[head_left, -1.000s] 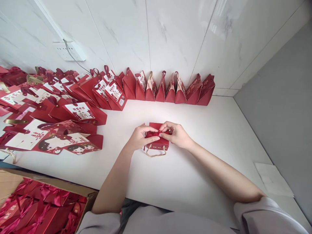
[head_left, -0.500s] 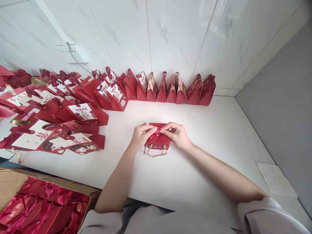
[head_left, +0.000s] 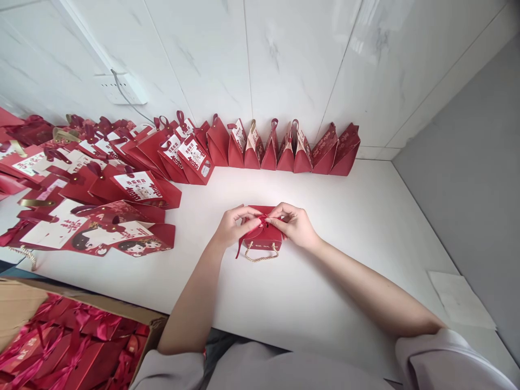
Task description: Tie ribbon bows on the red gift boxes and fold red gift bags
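Note:
A small red gift box [head_left: 265, 237] with a gold rope handle [head_left: 261, 254] stands on the white table [head_left: 309, 281] in front of me. A red ribbon [head_left: 260, 222] runs across its top, with one tail hanging down the left side. My left hand [head_left: 235, 225] pinches the ribbon from the left. From the right, my right hand [head_left: 293, 223] pinches the same ribbon, fingertips nearly meeting my left over the box.
A row of folded red gift bags [head_left: 284, 149] leans against the white tiled wall. More red bags with printed cards [head_left: 93, 206] are piled at the left. A cardboard carton [head_left: 60, 346] of red ribboned boxes sits at the lower left. A white sheet [head_left: 461, 306] lies at the right edge.
My fingers have worked the ribbon tighter on top of the box, and a ribbon tail now hangs lower on the left side. The box has stayed in place.

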A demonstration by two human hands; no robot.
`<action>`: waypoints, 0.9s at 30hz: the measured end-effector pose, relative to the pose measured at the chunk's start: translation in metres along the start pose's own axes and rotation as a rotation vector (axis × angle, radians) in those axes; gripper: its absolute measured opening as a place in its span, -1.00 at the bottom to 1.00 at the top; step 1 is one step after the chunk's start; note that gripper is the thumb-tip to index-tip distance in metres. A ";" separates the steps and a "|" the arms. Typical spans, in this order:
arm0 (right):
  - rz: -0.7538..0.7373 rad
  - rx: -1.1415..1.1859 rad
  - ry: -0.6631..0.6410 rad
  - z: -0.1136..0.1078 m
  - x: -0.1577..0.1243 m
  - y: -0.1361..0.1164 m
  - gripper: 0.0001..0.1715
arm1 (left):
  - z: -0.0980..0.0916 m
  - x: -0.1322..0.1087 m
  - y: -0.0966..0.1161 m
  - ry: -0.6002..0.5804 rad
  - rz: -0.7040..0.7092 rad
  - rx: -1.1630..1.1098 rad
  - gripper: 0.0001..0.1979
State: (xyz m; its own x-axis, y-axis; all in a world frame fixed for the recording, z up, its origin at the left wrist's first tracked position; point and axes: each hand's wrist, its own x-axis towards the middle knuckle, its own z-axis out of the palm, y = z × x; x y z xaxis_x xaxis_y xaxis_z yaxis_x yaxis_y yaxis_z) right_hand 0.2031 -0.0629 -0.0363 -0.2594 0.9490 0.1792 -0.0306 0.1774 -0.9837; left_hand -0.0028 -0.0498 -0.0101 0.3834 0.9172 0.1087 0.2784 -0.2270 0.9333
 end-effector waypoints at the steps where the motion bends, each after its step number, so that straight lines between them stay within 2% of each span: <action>1: 0.016 0.027 -0.004 0.000 0.001 -0.001 -0.69 | -0.002 -0.001 0.001 -0.011 -0.004 0.037 -0.67; 3: 0.034 0.072 -0.019 0.000 0.002 -0.002 -0.65 | -0.004 -0.002 0.002 -0.021 -0.030 0.083 -0.69; 12: 0.114 0.178 -0.114 -0.008 0.009 0.002 -0.51 | -0.007 -0.003 0.004 -0.064 -0.128 0.006 -0.69; 15: 0.118 0.191 -0.107 -0.008 0.009 0.002 -0.57 | -0.008 -0.003 0.003 -0.056 -0.128 0.009 -0.68; 18: 0.114 0.195 -0.088 -0.006 0.008 0.001 -0.59 | -0.005 -0.002 0.003 -0.057 -0.102 0.032 -0.71; 23: 0.109 0.123 -0.100 -0.005 0.006 -0.001 -0.51 | 0.001 -0.001 0.004 -0.033 -0.008 0.103 -0.80; 27: 0.047 0.027 -0.071 -0.002 0.004 -0.001 -0.59 | -0.002 -0.002 0.008 -0.072 0.054 0.158 -0.78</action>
State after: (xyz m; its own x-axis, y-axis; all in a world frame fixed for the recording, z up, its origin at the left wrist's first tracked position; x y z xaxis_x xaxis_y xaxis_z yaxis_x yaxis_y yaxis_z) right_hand 0.2042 -0.0589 -0.0343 -0.3292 0.9350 0.1321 -0.0428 0.1250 -0.9912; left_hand -0.0031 -0.0532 -0.0028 0.4622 0.8776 0.1268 0.3882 -0.3288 0.8609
